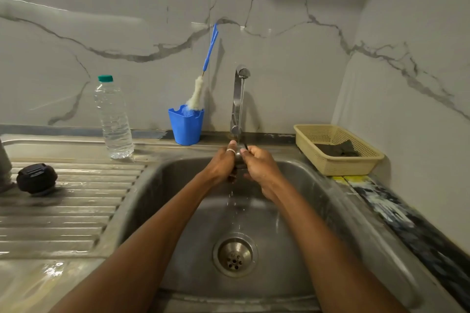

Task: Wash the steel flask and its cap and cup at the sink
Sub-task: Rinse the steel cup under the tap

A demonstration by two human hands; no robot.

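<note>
Under the tap [239,99], over the sink [165,185], both hands met in a thin stream of water. The left hand [220,164], a ring on one finger, and the right hand [260,166] curled their fingers round a small steel piece [237,156] held between them. So much of it was covered that I could not tell whether it was the cup. Far left of the tap, a black cap [37,178] sat on the ribbed drainboard [63,211], near a grey steel body [4,162] cut off at the edge. Nearer the tap's left stood a blue holder [186,127] with a brush [197,94] and a clear bottle [113,119]. To its right sat a cream basket [343,165].
</note>
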